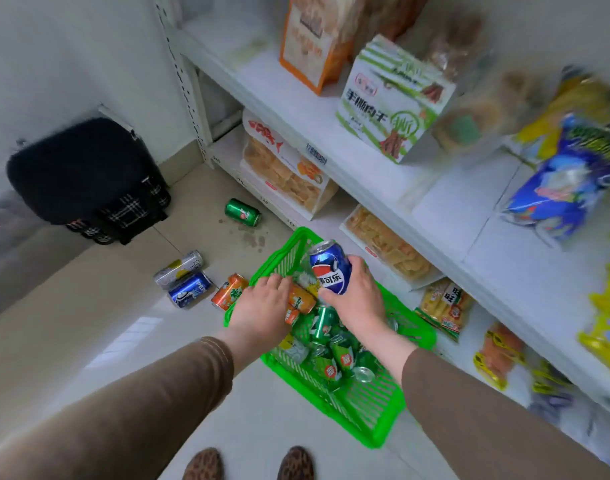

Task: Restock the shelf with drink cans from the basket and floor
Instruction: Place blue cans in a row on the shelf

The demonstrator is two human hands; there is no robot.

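The right hand has its grip wrapped around a blue cola can, fingers curled round the lower body so the can stands tilted, top end away from the palm, lifted just above the pile in the green basket. Just to the left of that grip, the left hand reaches into the basket and its fingers curl over an orange can lying on its side; it looks like a closing grip, though whether the can is lifted yet I cannot tell. Beneath both grips lie green cans heaped in the basket. Well beyond the left grip, on the floor, sit a loose green can, a silver can touching a blue can, and another orange can just beside the basket's rim. The shelf runs up to the right of the right grip, carrying snack packets. To do this step well, I judge the right grip should hold firm around the can's middle before it rises to the shelf, and the can should be turned upright on the way. The left grip should settle fully round the orange can first, since neighbouring cans may roll as it comes free.
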